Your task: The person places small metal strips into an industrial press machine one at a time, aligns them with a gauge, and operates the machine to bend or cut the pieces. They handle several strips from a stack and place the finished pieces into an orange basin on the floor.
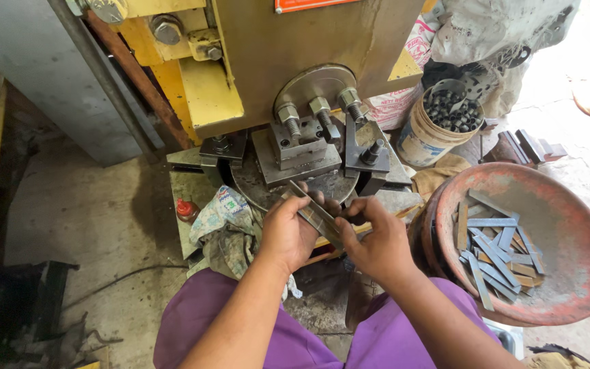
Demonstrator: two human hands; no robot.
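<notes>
Stained concrete floor [83, 205] (daylit), grey metal wall panel [29, 61] left, sacks [500, 34] behind.

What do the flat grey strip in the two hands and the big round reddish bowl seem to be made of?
The flat grey strip looks like bare steel: dull sheen, straight edges. The big round reddish bowl seems painted metal, worn: red coat patchy, grey scuffs showing, though hard plastic cannot be excluded.

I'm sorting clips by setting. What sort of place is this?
Probably a small metalworking shop. Both hands, left hand and right hand, hold a flat metal strip at a yellow press machine; a rusty red bowl holds cut strips, and a bucket holds small dark metal pieces.
</notes>
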